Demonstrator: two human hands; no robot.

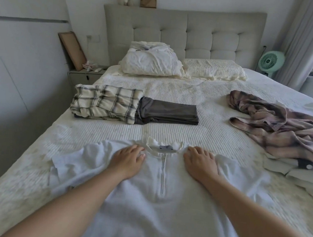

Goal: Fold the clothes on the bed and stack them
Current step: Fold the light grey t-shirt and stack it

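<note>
while the left hand [128, 158] and right hand [199, 163] press flat, fingers straight, on the white zip top [156, 202] spread at the bed's [182, 94] near edge, its bunched sleeves could fold in crooked.

White shirt [154, 202], cream-and-grey plaid garment [106, 102], dark grey garment [169, 112], mint fan [271, 61]

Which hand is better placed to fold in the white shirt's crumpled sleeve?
Probably the left hand: it rests on the white shirt beside that bunched sleeve; the right hand is across the zipper.
</note>
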